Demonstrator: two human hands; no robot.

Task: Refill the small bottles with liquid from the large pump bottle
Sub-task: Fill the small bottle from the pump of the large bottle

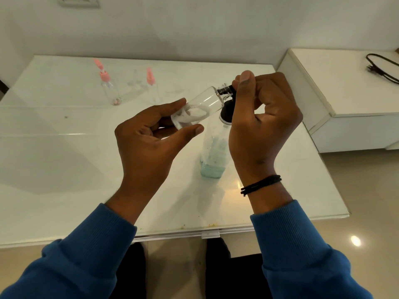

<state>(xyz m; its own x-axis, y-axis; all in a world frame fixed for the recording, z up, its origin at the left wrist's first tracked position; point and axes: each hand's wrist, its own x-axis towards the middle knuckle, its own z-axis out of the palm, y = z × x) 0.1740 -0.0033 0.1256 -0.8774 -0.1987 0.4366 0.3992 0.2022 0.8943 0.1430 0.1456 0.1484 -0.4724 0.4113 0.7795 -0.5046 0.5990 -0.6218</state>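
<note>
Here left hand (151, 134) pinches small bottle (197, 108) tilted, mouth up-right at pump nozzle (224, 90); right hand (263, 117) fingers curl on the pump head.

The room is bright with soft, even light. The white table (64, 158) shines, and a big grey shadow lies on its left side. A small bright spot glows on the floor (355, 241). Straight edges bend near the corners. The far bottles (110, 87) look blurry.

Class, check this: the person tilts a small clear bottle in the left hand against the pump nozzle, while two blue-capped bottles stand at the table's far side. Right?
One error: the head view shows the two standing bottles with pink caps, not blue. The left hand does tilt the small clear bottle against the pump nozzle.
</note>
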